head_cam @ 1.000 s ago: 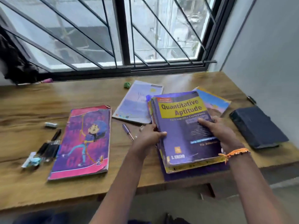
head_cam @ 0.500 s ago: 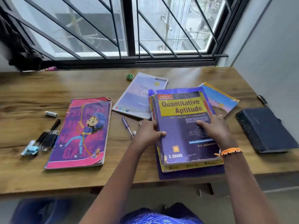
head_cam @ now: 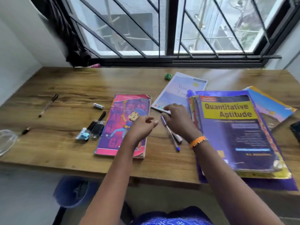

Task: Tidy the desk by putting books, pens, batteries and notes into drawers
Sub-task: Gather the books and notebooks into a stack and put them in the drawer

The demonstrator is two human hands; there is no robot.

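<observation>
Both hands are off the books and hanging over the middle of the wooden worktop [head_cam: 65, 88]. The left hand [head_cam: 142, 127] floats above the right edge of the pink-and-purple cartoon-cover book [head_cam: 125, 125], fingers loosely curled, grip released — nothing in it. The right hand [head_cam: 177, 119], orange thread band on the wrist, has its fingers spread over the near corner of the pale blue thin booklet [head_cam: 180, 90] and sits just above the clear pen with a blue cap [head_cam: 170, 133], which lies flat on the wood between the two big books. It's a bit blurry, but that grip looks released too.

To the right is the thick purple "Quantitative Aptitude" book [head_cam: 232, 130], on top of a yellow-edged book and a purple folder that hangs over the near edge, with a blue-and-orange thin book [head_cam: 269, 104] poking out behind.

Left of the pink book — a bunch of black pens [head_cam: 97, 125] with a light blue wrapper, a small white battery [head_cam: 98, 106] just behind them, and a thin dark pen [head_cam: 48, 105] well off to the left. A little green crumpled thing [head_cam: 168, 76] sits near the window.
</observation>
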